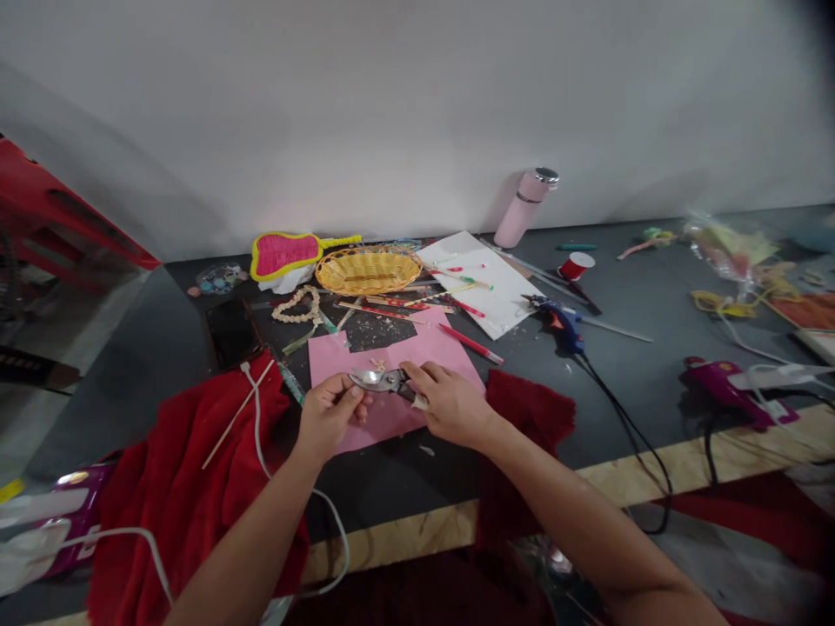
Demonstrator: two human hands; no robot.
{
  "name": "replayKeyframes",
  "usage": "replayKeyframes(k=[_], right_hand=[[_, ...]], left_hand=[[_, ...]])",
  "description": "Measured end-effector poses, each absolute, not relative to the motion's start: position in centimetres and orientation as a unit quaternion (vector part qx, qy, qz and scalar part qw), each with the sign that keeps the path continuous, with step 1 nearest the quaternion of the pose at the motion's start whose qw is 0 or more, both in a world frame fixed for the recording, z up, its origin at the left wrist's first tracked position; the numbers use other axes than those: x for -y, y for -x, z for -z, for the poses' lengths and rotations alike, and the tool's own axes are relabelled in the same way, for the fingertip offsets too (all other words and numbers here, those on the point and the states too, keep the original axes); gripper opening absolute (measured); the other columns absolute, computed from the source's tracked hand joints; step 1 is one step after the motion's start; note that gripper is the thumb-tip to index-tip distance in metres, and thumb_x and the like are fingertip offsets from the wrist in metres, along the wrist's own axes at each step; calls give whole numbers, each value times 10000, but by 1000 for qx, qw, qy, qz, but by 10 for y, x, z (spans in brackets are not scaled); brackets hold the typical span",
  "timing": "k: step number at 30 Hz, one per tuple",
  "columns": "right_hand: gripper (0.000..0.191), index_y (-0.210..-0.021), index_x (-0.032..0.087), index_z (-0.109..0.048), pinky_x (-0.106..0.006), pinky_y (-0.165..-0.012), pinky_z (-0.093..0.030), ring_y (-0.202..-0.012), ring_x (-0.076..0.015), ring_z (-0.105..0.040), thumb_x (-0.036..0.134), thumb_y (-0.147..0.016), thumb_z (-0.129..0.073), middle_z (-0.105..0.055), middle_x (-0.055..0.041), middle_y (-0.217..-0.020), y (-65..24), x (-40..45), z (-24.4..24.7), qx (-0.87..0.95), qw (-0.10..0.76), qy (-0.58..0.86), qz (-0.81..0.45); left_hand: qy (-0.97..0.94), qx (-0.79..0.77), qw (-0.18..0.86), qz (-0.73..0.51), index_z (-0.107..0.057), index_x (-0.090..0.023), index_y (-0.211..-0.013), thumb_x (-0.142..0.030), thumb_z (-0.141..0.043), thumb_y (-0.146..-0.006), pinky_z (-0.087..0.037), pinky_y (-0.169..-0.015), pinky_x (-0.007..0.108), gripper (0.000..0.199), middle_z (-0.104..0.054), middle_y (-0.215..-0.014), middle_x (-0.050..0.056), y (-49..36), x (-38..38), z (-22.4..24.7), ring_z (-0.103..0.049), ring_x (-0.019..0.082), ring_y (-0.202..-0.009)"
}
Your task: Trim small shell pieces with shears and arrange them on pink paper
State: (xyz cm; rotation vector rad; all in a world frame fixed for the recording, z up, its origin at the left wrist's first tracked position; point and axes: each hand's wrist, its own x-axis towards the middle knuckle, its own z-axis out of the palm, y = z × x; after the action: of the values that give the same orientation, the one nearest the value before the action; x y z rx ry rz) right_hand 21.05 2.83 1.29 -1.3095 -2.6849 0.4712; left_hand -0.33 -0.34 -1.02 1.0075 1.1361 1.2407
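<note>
a dark grey table with a pale near edge fills the scene. a bunched red cloth spills over its near left side, a white cable lying across it; a smaller red cloth lies right of the hands. beneath the hands is pink paper, notched along its far edge, and beyond it, to the right, a white sheet with pens strewn on it. farther off are a wicker basket, a pink bottle by the wall and a yellow-rimmed pink paddle shape. a phone lies left, a blue glue gun right.

the right hand is wrapped round the handles of metal shears, held just above the pink paper. the left hand has curled fingers at the blade tips; whether it pinches anything is unclear. the right palm hides part of the handles, and both forearms are cut off at the near edge. marks on the thin sticks are too small to read.
</note>
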Motion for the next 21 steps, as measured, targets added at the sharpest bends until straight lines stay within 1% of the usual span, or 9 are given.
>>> replayKeyframes(k=[7, 9, 12, 17, 21], right_hand=[[597, -1384, 179, -257, -323, -824, -422, -953, -210, -544, 198, -826, -467, -532, -112, -1116, -216, -29, -12, 892, 67, 401, -199], [616, -1394, 174, -250, -331, -837, -419, -964, -213, -539, 197, -821, -472, -527, -117, -1132, -216, -29, -12, 893, 68, 400, -192], [642, -1412, 182, -233, -368, -875, -399, -1038, -237, -503, 199, -817, -474, -503, -123, -1191, -214, -30, -12, 893, 69, 417, -152], [659, -1430, 192, -211, -393, -901, -378, -1106, -252, -455, 195, -821, -465, -485, -124, -1233, -214, -33, -11, 898, 63, 416, -129], [646, -1417, 195, -240, -378, -896, -380, -1074, -243, -472, 193, -815, -472, -510, -121, -1189, -215, -34, -9, 899, 65, 406, -149]], left_hand=[[-449, -474, 549, -522, -614, -140, -710, -309, -637, -792, -440, -471, 203, 189, -629, -638, 12, 3, 5, 8, -521, 81, -477], [-448, -473, 550, -523, -610, -141, -708, -313, -637, -794, -437, -469, 201, 194, -628, -637, 10, 3, 5, 8, -520, 78, -475], [-444, -467, 556, -525, -596, -139, -687, -331, -642, -788, -429, -459, 202, 222, -618, -617, 8, 4, 4, 9, -514, 77, -458], [-414, -452, 619, -490, -596, -131, -672, -368, -681, -738, -393, -390, 194, 261, -609, -586, 4, 7, 4, 7, -482, 61, -388], [-373, -446, 658, -479, -603, -123, -663, -369, -718, -686, -356, -340, 175, 272, -593, -553, -4, 5, 3, 1, -444, 44, -344]])
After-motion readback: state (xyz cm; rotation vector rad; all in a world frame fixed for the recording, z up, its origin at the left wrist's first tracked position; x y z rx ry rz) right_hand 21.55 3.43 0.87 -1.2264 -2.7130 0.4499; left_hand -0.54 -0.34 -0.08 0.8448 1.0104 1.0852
